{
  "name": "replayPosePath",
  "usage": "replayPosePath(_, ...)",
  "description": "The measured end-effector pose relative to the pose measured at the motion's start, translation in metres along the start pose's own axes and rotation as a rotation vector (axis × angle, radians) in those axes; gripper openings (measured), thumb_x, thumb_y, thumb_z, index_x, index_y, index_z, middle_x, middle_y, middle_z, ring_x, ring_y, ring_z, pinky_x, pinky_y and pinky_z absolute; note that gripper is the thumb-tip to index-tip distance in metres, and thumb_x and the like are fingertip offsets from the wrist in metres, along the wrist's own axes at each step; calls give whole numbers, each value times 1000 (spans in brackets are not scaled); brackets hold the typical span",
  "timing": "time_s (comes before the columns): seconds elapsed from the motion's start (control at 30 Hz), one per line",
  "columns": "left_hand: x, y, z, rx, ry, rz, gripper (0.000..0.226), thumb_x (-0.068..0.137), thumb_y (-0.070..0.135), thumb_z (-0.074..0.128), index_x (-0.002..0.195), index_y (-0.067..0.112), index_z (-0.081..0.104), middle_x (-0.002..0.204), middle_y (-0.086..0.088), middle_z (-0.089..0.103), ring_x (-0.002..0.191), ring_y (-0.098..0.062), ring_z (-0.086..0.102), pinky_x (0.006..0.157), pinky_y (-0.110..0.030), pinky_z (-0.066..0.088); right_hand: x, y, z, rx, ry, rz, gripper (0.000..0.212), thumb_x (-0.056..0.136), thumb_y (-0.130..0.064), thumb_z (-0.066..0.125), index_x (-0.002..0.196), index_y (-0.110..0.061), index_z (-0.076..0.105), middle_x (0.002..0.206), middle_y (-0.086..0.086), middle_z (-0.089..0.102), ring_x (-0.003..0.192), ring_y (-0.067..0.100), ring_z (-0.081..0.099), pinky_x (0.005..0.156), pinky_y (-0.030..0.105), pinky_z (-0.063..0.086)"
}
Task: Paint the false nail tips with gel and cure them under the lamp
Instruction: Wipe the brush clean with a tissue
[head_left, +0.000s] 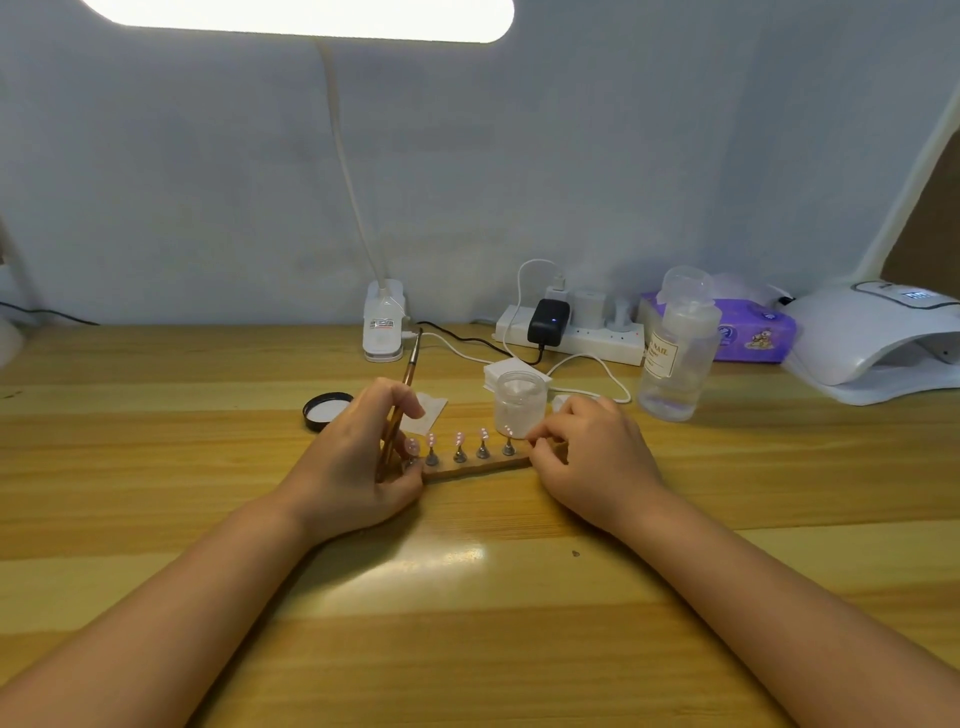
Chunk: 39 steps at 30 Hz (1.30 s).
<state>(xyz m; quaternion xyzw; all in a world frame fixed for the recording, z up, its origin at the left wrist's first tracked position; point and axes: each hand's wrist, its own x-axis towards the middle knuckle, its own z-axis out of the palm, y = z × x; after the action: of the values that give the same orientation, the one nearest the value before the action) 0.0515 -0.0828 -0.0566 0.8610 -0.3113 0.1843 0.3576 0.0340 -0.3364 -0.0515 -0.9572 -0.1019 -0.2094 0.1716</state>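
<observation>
Centre of frame: a wooden strip (475, 466) lies on the table (208, 519), carrying five small metal stands, each topped with a pinkish nail tip (458, 438).

Left hand (358, 457), centre left: fingers curled, gripping a brush (402, 402) that rises slantwise toward the upper frame. The lower fingers touch the strip's left end, beside the leftmost stand.

Right hand (592, 457), centre right: fingers bent, their tips pinching the strip's right end just beside the rightmost stand.

Just behind the strip stands a clear jar (521, 405); its black lid (327, 410) lies to the left, inner side up.

A curing lamp (878, 343) sits at the right edge, well apart from the tips. A clear bottle (678, 348) stands between jar and lamp. A power strip (571, 332) lies along the wall.
</observation>
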Motion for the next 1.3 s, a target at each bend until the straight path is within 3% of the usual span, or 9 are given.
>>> replayPosePath(0.27, -2, 4, -1, 4, -43, 12, 54, 74, 12, 76, 111, 33, 43, 90, 7, 55, 78, -14, 58, 62, -23, 51, -2, -3, -3, 14, 1, -16, 27, 82, -46, 57, 102, -32, 68, 94, -10, 55, 95, 10, 44, 80, 27, 38)
replayPosePath(0.33, -2, 4, -1, -8, -45, -3, 54, 75, 11, 77, 112, 32, 44, 95, 7, 55, 82, -14, 60, 66, -27, 54, -2, -3, -5, 23, 7, -22, 29, 80, -47, 59, 103, -32, 68, 94, -11, 54, 95, 10, 44, 80, 26, 38)
replayPosePath(0.47, 0, 6, 2, -41, -36, 22, 60, 77, 10, 79, 108, 44, 39, 110, 8, 54, 92, -8, 64, 66, -20, 55, -4, 1, -11, 25, -27, -58, 36, 76, -52, 61, 107, -34, 65, 97, -13, 51, 98, 8, 41, 80, 25, 33)
replayPosePath(0.63, 1, 10, 7, 1, -17, 46, 58, 79, 18, 78, 107, 47, 36, 116, 6, 53, 94, -6, 63, 68, -26, 57, -5, 7, -19, 37, -73, -67, 38, 74, -58, 64, 104, -36, 67, 101, -15, 48, 101, 8, 38, 86, 27, 32)
replayPosePath(0.77, 2, 15, 3, -28, 182, 112, 40, 81, 42, 71, 107, 22, 47, 99, 1, 58, 89, -8, 61, 76, -17, 49, -3, 9, -19, 59, -107, -68, 36, 75, -60, 65, 100, -36, 70, 106, -15, 51, 107, 8, 37, 90, 28, 30)
replayPosePath(0.9, 9, 21, -1, -66, 401, 103, 20, 93, 35, 55, 94, 16, 54, 82, -5, 57, 74, -16, 56, 67, -22, 46, -4, 10, -17, 121, -93, -63, 31, 75, -55, 70, 98, -34, 70, 110, -15, 50, 110, 8, 36, 91, 28, 29)
replayPosePath(1.0, 8, 25, 0, -164, 419, 36, 25, 96, 33, 42, 98, 14, 59, 80, -2, 61, 75, -13, 61, 68, -22, 47, -4, 9, -16, 132, -77, -71, 30, 76, -52, 70, 100, -33, 70, 110, -15, 51, 110, 9, 36, 91, 28, 29)
replayPosePath(1.17, 8, 30, 3, -390, 435, -107, 29, 95, 21, 42, 113, 7, 59, 83, -9, 68, 81, -10, 66, 74, -14, 47, -5, 10, -14, 103, -83, -69, 33, 79, -54, 67, 105, -33, 70, 105, -17, 49, 107, 7, 36, 88, 26, 27)
replayPosePath(1.3, 13, 34, -1, -839, 456, -251, 28, 88, 16, 44, 103, 5, 65, 80, -16, 70, 83, -31, 71, 83, -34, 57, -6, 9, -14, 144, -27, -51, 28, 79, -51, 68, 99, -33, 73, 97, -16, 52, 102, 8, 39, 85, 27, 29)
